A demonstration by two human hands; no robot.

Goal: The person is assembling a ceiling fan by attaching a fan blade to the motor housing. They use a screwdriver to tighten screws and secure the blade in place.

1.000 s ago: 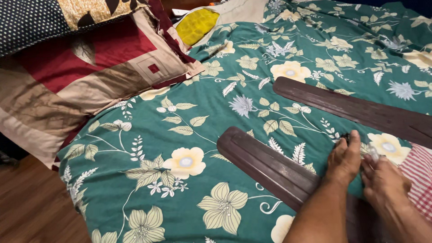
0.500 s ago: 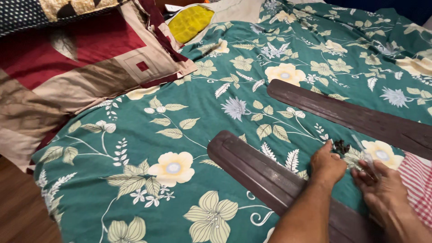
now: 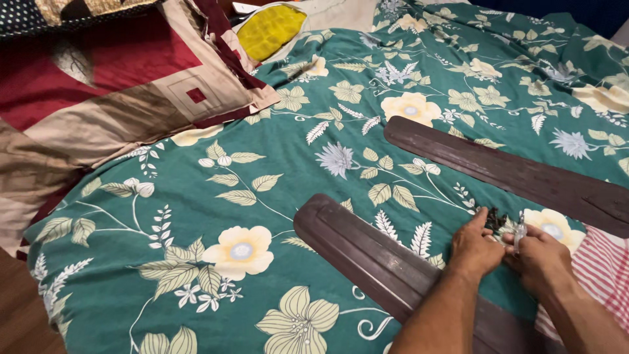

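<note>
The head camera looks down on a bed covered with a green floral bedsheet (image 3: pixel 216 196). In the lower right of the frame, the left hand (image 3: pixel 475 248) and the right hand (image 3: pixel 540 261) are close together, almost touching, above the sheet. The left hand reaches with its fingers curled toward a small dark cluster of parts (image 3: pixel 495 219) that lies on the sheet just beyond its fingertips; I cannot tell whether it already pinches one of them. The right hand is closed around a small pale object (image 3: pixel 519 235), too small to identify. Under the left forearm lies a dark brown fan blade (image 3: pixel 354 239), running from the centre toward the lower right edge. A second fan blade (image 3: pixel 511 170) lies in the right part of the frame, well apart from the first, with the hands between them. A red striped cloth (image 3: pixel 599 262) shows at the right edge. In the upper left lies a maroon and beige pillow (image 3: pixel 124 98), and a yellow cushion (image 3: pixel 268 29) sits at the top centre.
</note>
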